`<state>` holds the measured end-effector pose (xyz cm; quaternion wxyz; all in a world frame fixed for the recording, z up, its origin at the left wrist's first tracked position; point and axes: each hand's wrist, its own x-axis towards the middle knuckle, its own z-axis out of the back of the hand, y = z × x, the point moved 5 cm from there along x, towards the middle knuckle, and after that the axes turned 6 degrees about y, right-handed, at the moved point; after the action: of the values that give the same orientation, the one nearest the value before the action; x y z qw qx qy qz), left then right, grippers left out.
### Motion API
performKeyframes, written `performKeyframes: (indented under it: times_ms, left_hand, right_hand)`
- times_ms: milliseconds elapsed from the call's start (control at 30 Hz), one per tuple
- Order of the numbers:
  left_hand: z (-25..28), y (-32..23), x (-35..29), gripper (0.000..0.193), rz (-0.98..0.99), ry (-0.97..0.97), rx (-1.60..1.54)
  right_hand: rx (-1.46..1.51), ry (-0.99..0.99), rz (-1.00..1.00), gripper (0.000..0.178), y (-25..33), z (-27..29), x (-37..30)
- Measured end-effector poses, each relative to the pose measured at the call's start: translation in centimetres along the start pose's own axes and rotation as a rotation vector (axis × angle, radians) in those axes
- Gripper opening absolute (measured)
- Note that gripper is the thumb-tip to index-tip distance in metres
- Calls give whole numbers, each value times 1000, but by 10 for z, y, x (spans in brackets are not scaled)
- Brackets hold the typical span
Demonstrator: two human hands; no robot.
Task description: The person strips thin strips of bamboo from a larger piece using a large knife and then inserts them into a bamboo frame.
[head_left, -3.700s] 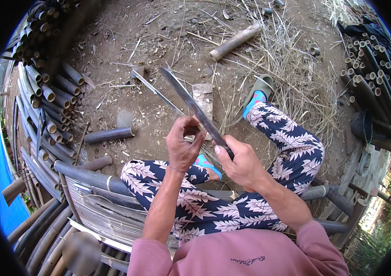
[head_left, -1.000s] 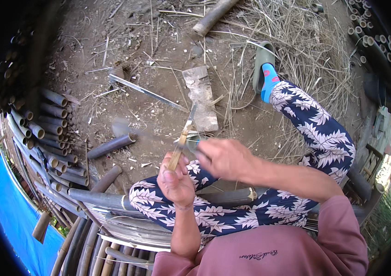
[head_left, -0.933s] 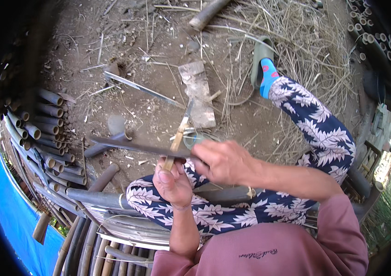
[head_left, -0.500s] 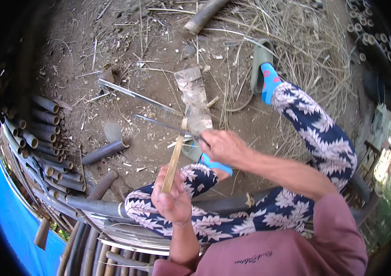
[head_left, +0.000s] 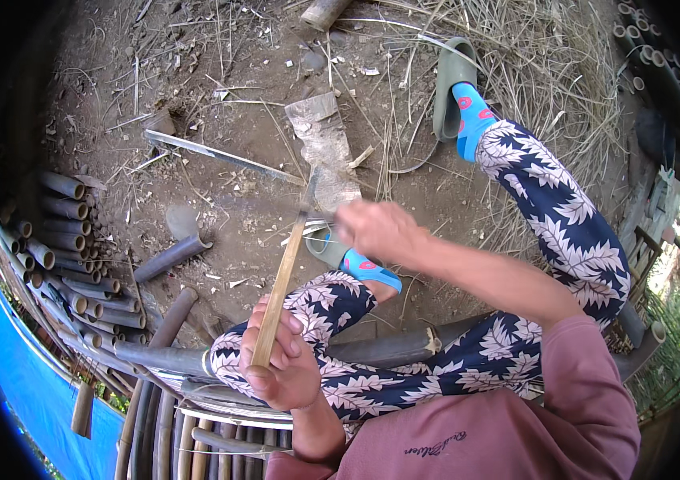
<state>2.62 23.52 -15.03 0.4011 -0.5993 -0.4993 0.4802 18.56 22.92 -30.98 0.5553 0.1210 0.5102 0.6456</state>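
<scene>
Lettering (head_left: 434,446) I can see from here: one short line, dark flowing script | Stands on: front of the pink shirt (head_left: 508,436)

bamboo strip (head_left: 281,290) in left fingers (head_left: 290,346), right hand (head_left: 378,232) near it

One wide fisheye camera, worn on the head, looks steeply down from close above the shirt (head_left: 476,440) and hands (head_left: 382,232) to the dirt ground (head_left: 444,208) beyond.

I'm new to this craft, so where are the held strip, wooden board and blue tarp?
Held strip (head_left: 282,288), head view: middle of its length.
Wooden board (head_left: 326,150), head view: middle of upper face.
Blue tarp (head_left: 44,390), head view: middle of visible sheet.
</scene>
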Motion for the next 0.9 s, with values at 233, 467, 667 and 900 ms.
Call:
performKeyframes:
  times_ms: [233,467,667,900]
  left_hand:
    - [8,-1,3,45,-6,-15,-7]
    - [14,2,4,48,26,-59,8]
    - [15,-2,6,48,50,-108,-7]
    - [17,-4,5,49,31,-157,15]
  right_hand:
    - [136,-37,234,20,42,12,-2]
    - [-3,-68,-6,17,-39,-28,30]
    - [-101,28,-195,19,-80,-38,42]
    - [-51,35,31,21,-64,-33,34]
